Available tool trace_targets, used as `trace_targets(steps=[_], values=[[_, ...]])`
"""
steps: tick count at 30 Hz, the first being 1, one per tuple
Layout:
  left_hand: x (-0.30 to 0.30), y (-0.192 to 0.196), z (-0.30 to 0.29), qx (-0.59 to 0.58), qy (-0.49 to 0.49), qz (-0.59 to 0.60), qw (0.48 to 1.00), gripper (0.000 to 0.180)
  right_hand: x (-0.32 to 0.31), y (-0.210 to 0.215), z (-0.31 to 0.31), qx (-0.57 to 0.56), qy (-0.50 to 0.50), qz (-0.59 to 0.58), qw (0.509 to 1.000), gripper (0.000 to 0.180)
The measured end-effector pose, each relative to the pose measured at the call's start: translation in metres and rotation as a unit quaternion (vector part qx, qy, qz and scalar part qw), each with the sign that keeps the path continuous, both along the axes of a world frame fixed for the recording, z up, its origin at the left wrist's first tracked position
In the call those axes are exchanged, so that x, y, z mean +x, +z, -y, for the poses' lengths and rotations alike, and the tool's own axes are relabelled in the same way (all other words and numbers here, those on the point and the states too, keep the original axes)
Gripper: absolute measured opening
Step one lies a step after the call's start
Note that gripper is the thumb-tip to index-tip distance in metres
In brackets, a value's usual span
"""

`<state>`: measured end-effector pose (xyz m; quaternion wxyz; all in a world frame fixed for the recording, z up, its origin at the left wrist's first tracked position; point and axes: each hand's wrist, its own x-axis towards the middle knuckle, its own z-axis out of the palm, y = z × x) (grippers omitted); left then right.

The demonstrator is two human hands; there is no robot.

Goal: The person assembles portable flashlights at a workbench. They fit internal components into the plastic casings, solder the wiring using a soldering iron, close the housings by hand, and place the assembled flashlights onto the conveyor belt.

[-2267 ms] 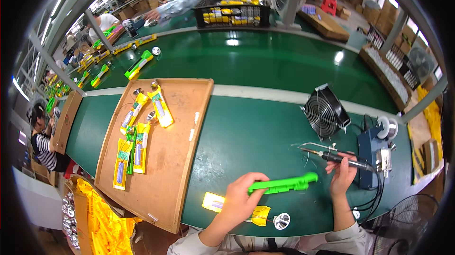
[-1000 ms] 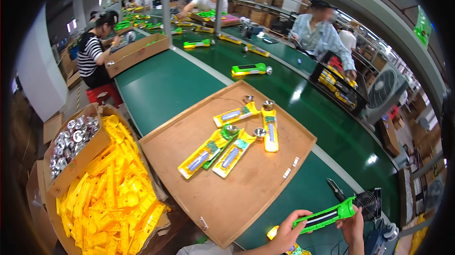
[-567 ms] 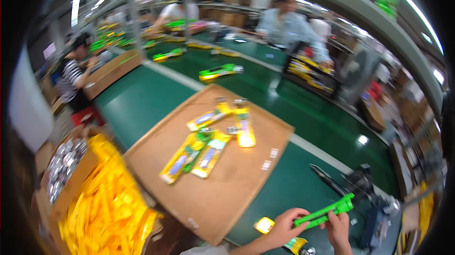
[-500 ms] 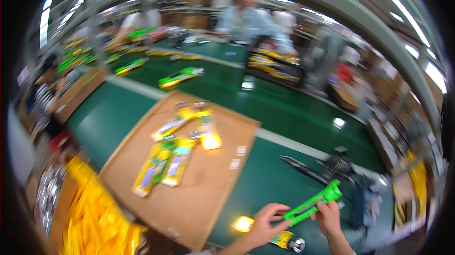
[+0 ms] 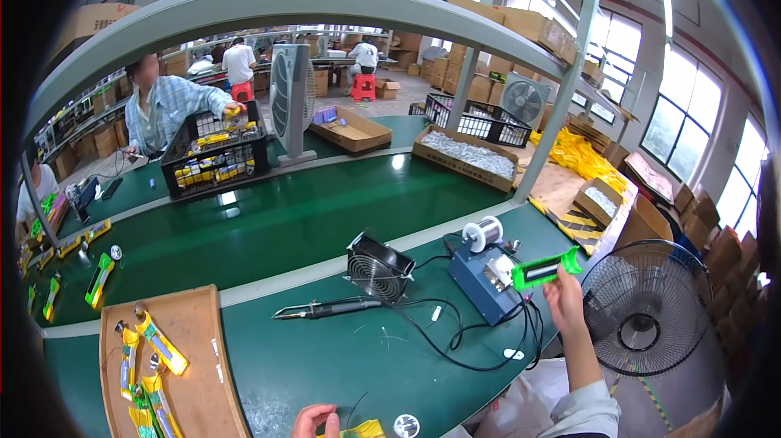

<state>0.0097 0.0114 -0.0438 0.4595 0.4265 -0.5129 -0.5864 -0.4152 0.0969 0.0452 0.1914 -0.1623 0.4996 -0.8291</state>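
Note:
My right hand [image 5: 563, 301] pinches a bright green plastic flashlight housing [image 5: 543, 270], long and trough-shaped with a flared end. It is raised in front of a blue soldering station [image 5: 485, 277] topped by a spool of solder wire [image 5: 483, 232]. At the lower edge, my left hand [image 5: 316, 422] is partly cut off; its visible fingers are slightly apart. Beside it lies a yellow flashlight body [image 5: 363, 430], with a round reflector head [image 5: 406, 426] to its right. Whether the left fingers touch the body is hard to see.
A soldering iron [image 5: 329, 309] and small black fan [image 5: 379, 267] stand on the green bench. The brown tray [image 5: 213, 357] at left holds several yellow flashlights. Beyond runs a green conveyor [image 5: 325, 214]. A large floor fan [image 5: 647, 308] stands right; a person [image 5: 167, 108] handles a black crate [image 5: 215, 157].
The view has swung to the right. My left hand has come off the green housing, and my right hand alone now holds it, further right near the soldering station.

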Motion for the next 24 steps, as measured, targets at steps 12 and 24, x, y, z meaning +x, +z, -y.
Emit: trace_targets(steps=[12, 24], values=[[0.076, 0.033, -0.026, 0.011, 0.077, 0.056, 0.995, 0.012, -0.231, -0.063, 0.045, 0.637, -0.181, -0.367, 0.654, 0.026], [0.264, 0.028, 0.015, -0.066, 0.262, 0.430, 0.862, 0.055, -0.319, -0.095, 0.031, 0.461, -0.203, -0.530, 0.682, 0.029]])
